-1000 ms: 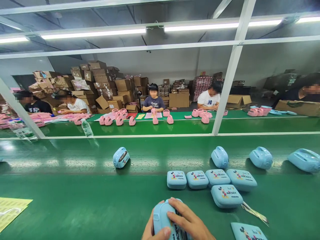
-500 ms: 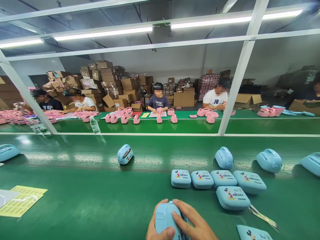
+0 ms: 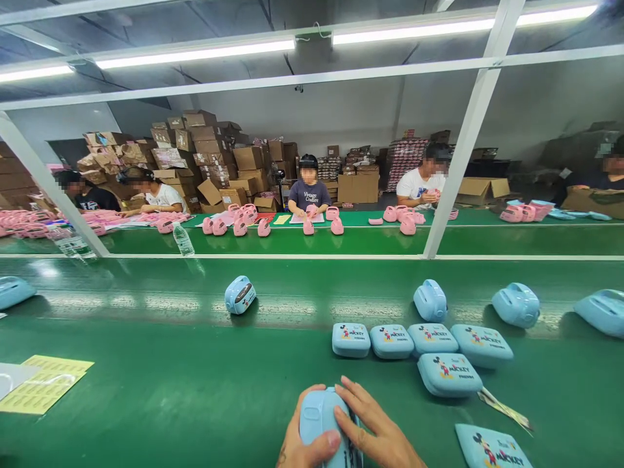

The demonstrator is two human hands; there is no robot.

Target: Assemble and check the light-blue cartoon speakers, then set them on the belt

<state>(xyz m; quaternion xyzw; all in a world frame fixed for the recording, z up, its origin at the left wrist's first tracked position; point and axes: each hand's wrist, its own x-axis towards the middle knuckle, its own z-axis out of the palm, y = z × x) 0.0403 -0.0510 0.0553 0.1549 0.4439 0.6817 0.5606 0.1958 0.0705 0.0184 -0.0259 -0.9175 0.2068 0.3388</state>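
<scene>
A light blue plastic case with dark print along its side is held low in front of me, just above or on the green surface. My left hand wraps around its left side, thumb across the near face. My right hand lies against its right side, with the fingertips pressed on the shell and covering part of the print. To the right sit several flat blue lids with a cartoon mouse print, the nearest being a printed lid; another printed lid lies closer to me.
Blue handled cases, such as this one, stand along the green belt. Yellow sticker sheets lie at left, a thin strip at right. Behind a white frame post, people sit at a bench with pink cases and a bottle.
The view has tilted and shifted slightly, so the belt and cases appear a little higher. The fingers of my right hand have shifted a little on the case, which stays in both hands.
</scene>
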